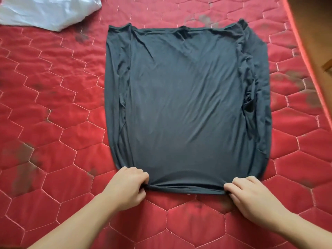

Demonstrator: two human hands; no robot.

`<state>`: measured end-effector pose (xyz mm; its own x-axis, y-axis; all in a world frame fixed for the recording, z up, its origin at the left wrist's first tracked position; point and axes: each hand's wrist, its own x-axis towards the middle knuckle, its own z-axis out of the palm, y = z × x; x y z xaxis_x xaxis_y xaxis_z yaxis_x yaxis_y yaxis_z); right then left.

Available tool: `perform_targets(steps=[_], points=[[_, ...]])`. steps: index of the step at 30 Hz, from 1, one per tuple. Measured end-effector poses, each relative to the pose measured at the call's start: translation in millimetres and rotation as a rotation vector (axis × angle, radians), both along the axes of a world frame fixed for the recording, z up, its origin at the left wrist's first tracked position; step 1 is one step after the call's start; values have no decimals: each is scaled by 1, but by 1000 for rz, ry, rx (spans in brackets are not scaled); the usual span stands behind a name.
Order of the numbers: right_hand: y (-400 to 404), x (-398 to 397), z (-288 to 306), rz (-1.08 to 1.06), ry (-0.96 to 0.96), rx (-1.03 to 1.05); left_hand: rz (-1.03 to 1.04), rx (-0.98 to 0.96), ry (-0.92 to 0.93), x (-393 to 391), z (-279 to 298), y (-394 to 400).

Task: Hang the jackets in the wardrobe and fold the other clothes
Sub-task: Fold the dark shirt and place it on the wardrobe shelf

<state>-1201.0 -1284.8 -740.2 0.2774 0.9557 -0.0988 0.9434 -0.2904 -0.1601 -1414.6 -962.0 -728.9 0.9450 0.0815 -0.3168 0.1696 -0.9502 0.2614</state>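
Now a dark grey shirt lies flat on a red quilted mattress, spread away from the person, with both long edges turned inward so that it forms a tall rectangle; the sleeves are folded along the two sides, the one on the right bunched into more creases than the one on the left. Both hands are at the near hem; the left hand has its fingers curled down onto the left corner of the hem, the thumb tucked under the edge, so the cloth is pinched between them and gathers into small wrinkles just beside the knuckles; the right hand has its fingers bent over the right corner of the hem, the tips pressing the fabric while the thumb side catches the edge, so this hand too is clamped on the cloth. Between the two sets of fingers the hem runs taut and nearly straight; beyond them the body of the shirt stretches to the collar edge at the far end. Far beyond the left fingers, at the upper corner of the mattress, lies a crumpled white plastic bag, well apart from the shirt; dark smudges mark the mattress cover in several places.
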Motion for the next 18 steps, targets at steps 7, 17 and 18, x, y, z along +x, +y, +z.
perform_targets(steps=[7,17,18], points=[[38,37,46,-369,200,-32,33,62,215,69,42,-17],[67,193,41,-1109,413,40,179,-259,97,244,67,-66],[69,206,38,-1142,451,53,220,-312,97,263,64,-73]])
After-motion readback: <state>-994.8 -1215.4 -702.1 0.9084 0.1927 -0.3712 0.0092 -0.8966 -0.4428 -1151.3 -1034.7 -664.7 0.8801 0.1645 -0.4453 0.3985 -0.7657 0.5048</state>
